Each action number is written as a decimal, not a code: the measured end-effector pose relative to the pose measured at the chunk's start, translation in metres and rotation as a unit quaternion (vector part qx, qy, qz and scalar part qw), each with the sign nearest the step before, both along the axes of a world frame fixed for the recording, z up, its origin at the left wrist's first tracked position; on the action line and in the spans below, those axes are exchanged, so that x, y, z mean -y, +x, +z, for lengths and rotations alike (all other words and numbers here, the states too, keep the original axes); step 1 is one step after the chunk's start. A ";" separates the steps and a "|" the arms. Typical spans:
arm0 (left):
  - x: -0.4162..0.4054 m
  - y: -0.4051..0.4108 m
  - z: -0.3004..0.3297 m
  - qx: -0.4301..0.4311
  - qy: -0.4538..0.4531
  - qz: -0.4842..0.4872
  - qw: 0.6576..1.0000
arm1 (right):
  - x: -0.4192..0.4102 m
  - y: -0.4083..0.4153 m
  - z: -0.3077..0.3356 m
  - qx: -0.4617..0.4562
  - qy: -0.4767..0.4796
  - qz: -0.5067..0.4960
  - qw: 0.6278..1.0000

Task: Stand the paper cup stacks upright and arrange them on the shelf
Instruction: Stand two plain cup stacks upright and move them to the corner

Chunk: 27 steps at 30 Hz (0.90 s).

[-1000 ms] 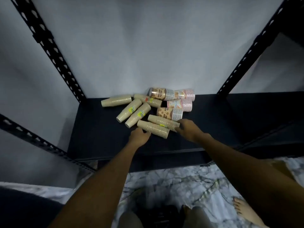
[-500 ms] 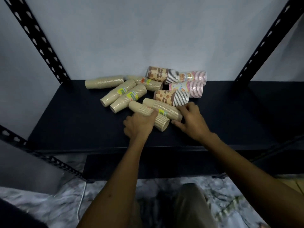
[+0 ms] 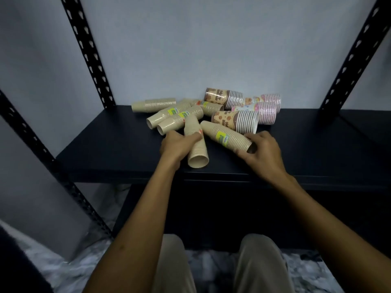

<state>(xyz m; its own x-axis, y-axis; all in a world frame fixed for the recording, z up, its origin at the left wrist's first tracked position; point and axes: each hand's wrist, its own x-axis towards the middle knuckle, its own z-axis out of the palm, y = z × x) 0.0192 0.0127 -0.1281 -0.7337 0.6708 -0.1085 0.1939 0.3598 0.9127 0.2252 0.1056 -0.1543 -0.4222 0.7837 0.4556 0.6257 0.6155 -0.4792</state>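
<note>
Several paper cup stacks lie on their sides in a heap on the black shelf (image 3: 105, 149). My left hand (image 3: 176, 143) grips a plain beige stack (image 3: 195, 144) whose open mouth points toward me. My right hand (image 3: 261, 150) grips the open end of another beige stack with a yellow label (image 3: 225, 137). Behind them lie more beige stacks (image 3: 169, 116), one at the far left (image 3: 153, 105), brown printed stacks (image 3: 234, 121) and pink printed stacks (image 3: 265, 112).
Perforated black uprights stand at the back left (image 3: 88, 53) and back right (image 3: 349, 60), another at the near left (image 3: 42, 155). A pale wall backs the shelf. A darker lower shelf (image 3: 211, 208), my knees and a marbled floor (image 3: 53, 261) lie below.
My left hand has closed round the nearest beige stack and swung its mouth toward me. My right hand has taken hold of the labelled stack's open end. The view came closer.
</note>
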 end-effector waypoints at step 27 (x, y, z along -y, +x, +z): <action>0.004 -0.026 -0.005 0.002 0.189 -0.245 0.951 | -0.001 -0.066 0.000 -0.151 -0.228 0.144 0.951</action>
